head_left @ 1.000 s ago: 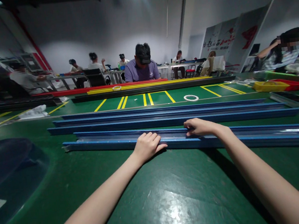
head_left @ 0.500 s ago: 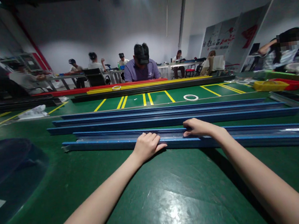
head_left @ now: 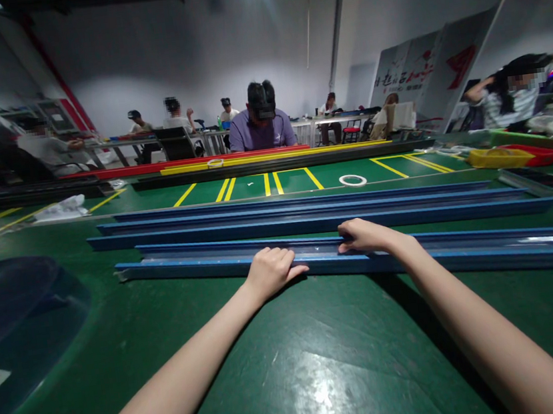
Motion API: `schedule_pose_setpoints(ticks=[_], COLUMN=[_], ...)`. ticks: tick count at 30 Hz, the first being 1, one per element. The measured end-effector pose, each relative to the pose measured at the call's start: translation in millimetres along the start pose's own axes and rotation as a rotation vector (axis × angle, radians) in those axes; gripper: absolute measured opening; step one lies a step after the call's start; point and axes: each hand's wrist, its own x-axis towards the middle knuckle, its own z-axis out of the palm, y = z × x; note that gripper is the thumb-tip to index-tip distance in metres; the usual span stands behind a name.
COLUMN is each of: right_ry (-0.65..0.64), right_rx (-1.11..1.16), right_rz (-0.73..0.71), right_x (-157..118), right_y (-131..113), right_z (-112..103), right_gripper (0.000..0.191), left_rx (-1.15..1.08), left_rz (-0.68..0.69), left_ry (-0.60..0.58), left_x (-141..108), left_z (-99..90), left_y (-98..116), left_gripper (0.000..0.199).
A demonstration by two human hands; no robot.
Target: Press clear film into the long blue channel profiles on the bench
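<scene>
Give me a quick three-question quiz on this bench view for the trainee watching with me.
1. True or false: both the left hand and the right hand rest on the nearest blue rail.
2. Which lies on the green table beyond the blue rails? A) a white ring B) a hammer C) a laptop
3. Fill in: the person in the purple shirt sits behind a long ____ strip lying next to a red one.

Key:
1. True; both hands lie on top of it, fingers flat.
2. A, the white ring.
3. Yellow, the yellow strip.

Blue rails (head_left: 203, 264) on green, yellow-lined floor (head_left: 326, 362).
</scene>
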Motion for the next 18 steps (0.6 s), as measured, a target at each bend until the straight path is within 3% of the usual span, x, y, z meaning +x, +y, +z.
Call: schedule_pose_setpoints(ticks=[18], right_ry=[-0.004], right_rx=[-0.019], right_rz=[0.010], right_x=[1.8], right_y=[2.1], right_z=[0.9], right_gripper=[0.027], left_rx=[-0.024], left_rz=[-0.019], left_ry=[-0.018], left_x=[0.0], left_z=[1.8], left_y=[-1.2], left_gripper=[0.045])
